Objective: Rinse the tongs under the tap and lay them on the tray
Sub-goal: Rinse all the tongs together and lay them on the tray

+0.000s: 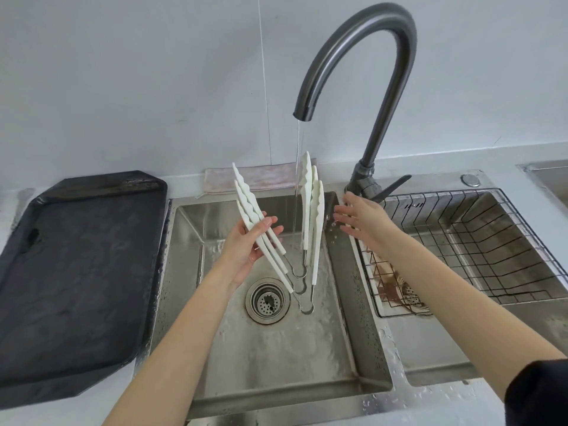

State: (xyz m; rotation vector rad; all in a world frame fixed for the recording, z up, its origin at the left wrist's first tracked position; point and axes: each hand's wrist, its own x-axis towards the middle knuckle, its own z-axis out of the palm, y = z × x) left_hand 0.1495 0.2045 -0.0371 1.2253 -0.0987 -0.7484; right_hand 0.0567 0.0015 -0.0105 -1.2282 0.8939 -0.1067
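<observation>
Over the left sink basin (362, 364), the left hand (246, 250) holds a bundle of white tongs (312, 210), fingers closed around one set of arms. The other arms stand open toward 12 o'clock, just beside the thin water stream (297, 179) from the tap (362, 35). The right hand (362, 219) is open and flat, holding nothing, near the tap lever (390, 189) at 3 o'clock. I judge the rinsing step is in progress. The dark tray (76, 272) waits at 9 o'clock on the table. Next, the tongs need a turn under the water, then a move left to the tray.
</observation>
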